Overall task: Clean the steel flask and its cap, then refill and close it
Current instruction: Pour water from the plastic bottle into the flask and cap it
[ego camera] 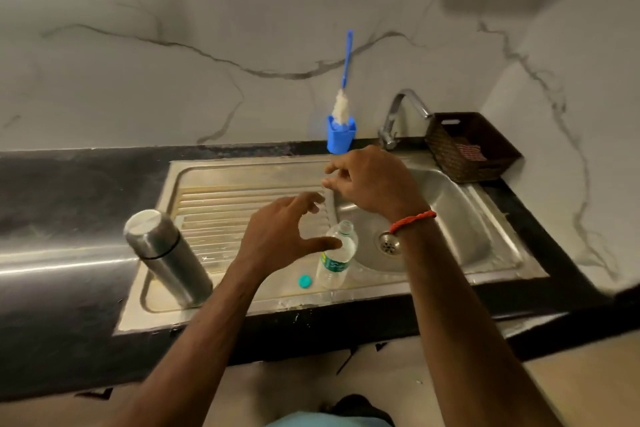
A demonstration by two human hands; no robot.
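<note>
Dim, warm indoor light; glare streaks the steel sink (242, 180); hands motion-blurred; wide-angle bowing bends the surface (52, 184) edges.

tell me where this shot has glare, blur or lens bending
Head view: the wide-angle lens bows the edges of the counter; a glare streak crosses it left of the steel flask; the fingers of the right hand are motion-blurred; the light is dim and warm.

The steel flask (166, 256) is standing on its base at the left end of the sink's ribbed draining board (221, 198). Its steel cap (147, 224) is sitting closed on top, with a dark seam showing between cap and brushed, shiny body.
</note>
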